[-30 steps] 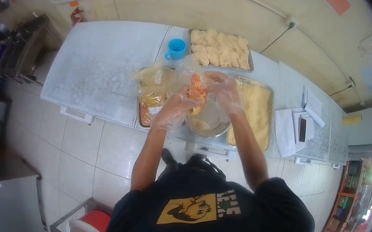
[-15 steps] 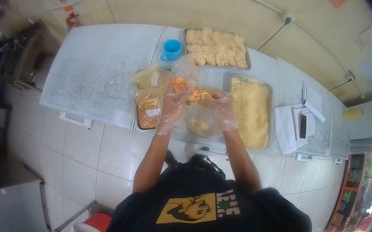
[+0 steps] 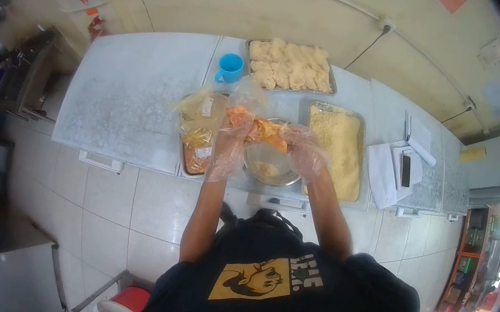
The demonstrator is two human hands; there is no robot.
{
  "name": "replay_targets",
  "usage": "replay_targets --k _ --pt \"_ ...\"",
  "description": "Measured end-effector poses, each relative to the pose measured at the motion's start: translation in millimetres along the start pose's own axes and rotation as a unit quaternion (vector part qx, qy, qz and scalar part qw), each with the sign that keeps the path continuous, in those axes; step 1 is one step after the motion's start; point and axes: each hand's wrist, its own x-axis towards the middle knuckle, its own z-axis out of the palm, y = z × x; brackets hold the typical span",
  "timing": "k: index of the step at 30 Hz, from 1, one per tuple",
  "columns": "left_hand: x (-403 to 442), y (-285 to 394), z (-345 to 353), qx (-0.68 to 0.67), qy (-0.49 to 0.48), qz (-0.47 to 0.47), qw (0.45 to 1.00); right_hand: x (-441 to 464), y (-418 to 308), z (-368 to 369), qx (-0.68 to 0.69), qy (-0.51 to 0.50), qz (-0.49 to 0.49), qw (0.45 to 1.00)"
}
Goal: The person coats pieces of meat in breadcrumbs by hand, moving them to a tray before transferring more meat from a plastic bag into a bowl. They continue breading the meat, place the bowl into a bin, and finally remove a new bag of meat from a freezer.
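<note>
An orange-coated piece of raw marinated meat (image 3: 263, 132) stretches between my hands, above a steel bowl (image 3: 290, 178) with a little pale matter at its bottom. My left hand (image 3: 228, 147), in a clear plastic glove, is closed around the left end. The right end is gripped by my right hand (image 3: 309, 154), gloved the same way. Just beyond my left hand stands a clear plastic bag (image 3: 252, 93); whether the hand touches it I cannot tell. Yellowish plastic bags (image 3: 198, 114) with labels lie on a tray at the left. Pale yellow crumbs (image 3: 337, 152) fill a tray at the right.
At the back, a metal tray holds several rows of coated pieces (image 3: 290, 66). A blue mug (image 3: 230, 68) stands beside it. Papers (image 3: 382, 170) and a phone (image 3: 406, 170) lie on the right of the white worktop (image 3: 132, 90).
My right hand has shifted slightly right and down, drawing the meat out longer between both hands. More of the bowl now shows beneath.
</note>
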Motion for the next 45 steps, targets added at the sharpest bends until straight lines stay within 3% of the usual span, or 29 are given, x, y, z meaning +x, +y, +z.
replay_targets --k 2,4,5,7,8,10,11,13,14,15,16,17,18,20,22,23,24,25,29,30,32,34,35,37,41,43,44,45 --pt "7.4 -16.1 -10.8 -0.011 0.007 -0.020 1.000 4.0 1.4 -11.1 0.028 -0.011 -0.001 1.000" --pt "12.2 -43.6 -35.9 0.021 -0.019 -0.131 0.991 9.5 -4.0 -18.5 -0.038 -0.030 0.006 0.999" --pt "11.4 -57.7 -46.9 0.017 -0.015 -0.136 0.990 9.0 -12.2 -11.8 -0.040 -0.028 0.013 0.999" --pt "6.0 -80.0 -62.1 0.146 -0.023 -0.168 0.975 8.2 -32.0 4.8 -0.302 0.071 0.029 0.950" --pt "-2.1 -80.2 -64.3 0.141 -0.020 -0.173 0.974 17.2 -28.6 -1.4 -0.305 0.071 0.036 0.949" --pt "-23.4 -76.2 -65.9 0.214 0.015 -0.201 0.956 38.5 -8.1 -23.1 -0.574 -0.031 -0.121 0.810" --pt "-28.8 -82.7 -69.2 0.210 0.019 -0.207 0.955 46.6 8.3 -29.5 -0.575 -0.035 -0.114 0.809" --pt "-38.3 -103.4 -80.7 0.222 0.038 -0.198 0.954 61.0 52.1 -42.3 -0.770 -0.030 -0.275 0.576" --pt "-36.0 -122.8 -93.9 0.218 0.043 -0.204 0.953 67.6 78.6 -53.0 -0.771 -0.037 -0.270 0.576" --pt "-27.7 -149.5 -111.8 0.495 -0.053 0.037 0.867 74.7 106.7 -65.8 -0.754 -0.045 -0.312 0.576" --pt "-23.5 -171.2 -124.9 0.697 -0.141 0.272 0.648 80.7 131.8 -77.5 -0.735 -0.052 -0.355 0.575" --pt "-25.1 -186.9 -125.6 0.696 -0.138 0.268 0.652 83.3 157.0 -88.3 -0.737 -0.058 -0.353 0.574" --pt "-25.7 -201.9 -119.0 0.626 -0.064 0.191 0.754 84.2 181.2 -97.6 -0.741 -0.079 -0.295 0.598" --pt "-24.2 -224.3 -107.5 0.539 0.015 0.105 0.836 79.7 190.7 -96.9 -0.741 -0.102 -0.234 0.621" --pt "-21.8 -236.9 -102.1 0.428 0.115 -0.022 0.896 66.1 163.9 -80.9 -0.810 -0.146 -0.104 0.558" --pt "-22.1 -240.4 -102.0 0.385 0.151 -0.064 0.908 60.6 146.5 -74.2 -0.811 -0.149 -0.103 0.556" --pt "-22.3 -241.2 -104.7 0.548 0.103 0.043 0.829 55.3 127.9 -69.2 -0.831 -0.222 -0.140 0.491" --pt "-25.2 -243.0 -107.1 0.686 0.047 0.146 0.711 50.9 120.1 -69.6 -0.840 -0.292 -0.174 0.423" --pt "-28.3 -245.6 -103.8 0.651 0.075 0.126 0.745 59.7 158.7 -118.8 -0.802 -0.372 -0.188 0.428" --pt "-29.3 -228.7 -93.6 0.559 0.101 0.039 0.822 60.6 155.5 -130.1 -0.691 -0.398 -0.237 0.555" --pt "-29.5 -216.2 -87.4 0.457 0.129 -0.049 0.879 65.1 151.1 -135.0 -0.555 -0.414 -0.278 0.665" --pt "-28.3 -222.3 -86.4 0.473 0.140 -0.036 0.869 57.9 106.6 -97.1 -0.809 -0.434 -0.087 0.387" --pt "-27.7 -222.6 -83.7 0.479 0.143 -0.032 0.866 59.6 113.9 -97.8 -0.809 -0.435 -0.085 0.387" --pt "-26.8 -211.8 -72.8 0.477 0.178 -0.040 0.860 63.0 134.1 -101.1 -0.715 -0.394 -0.021 0.577" --pt "-26.3 -229.0 -78.6 0.408 0.193 -0.026 0.892 53.0 125.8 -67.9 -0.691 -0.333 -0.026 0.641" --pt "-31.5 -226.7 -86.5 0.603 0.056 0.068 0.793 51.3 104.5 -39.9 -0.677 -0.284 0.093 0.673" --pt "-30.6 -229.2 -84.5 0.602 0.054 0.069 0.794 51.8 107.5 -46.7 -0.677 -0.282 0.093 0.673" --pt "-27.4 -233.8 -85.3 0.565 0.098 0.050 0.817 53.7 113.5 -54.2 -0.591 -0.247 0.104 0.761"
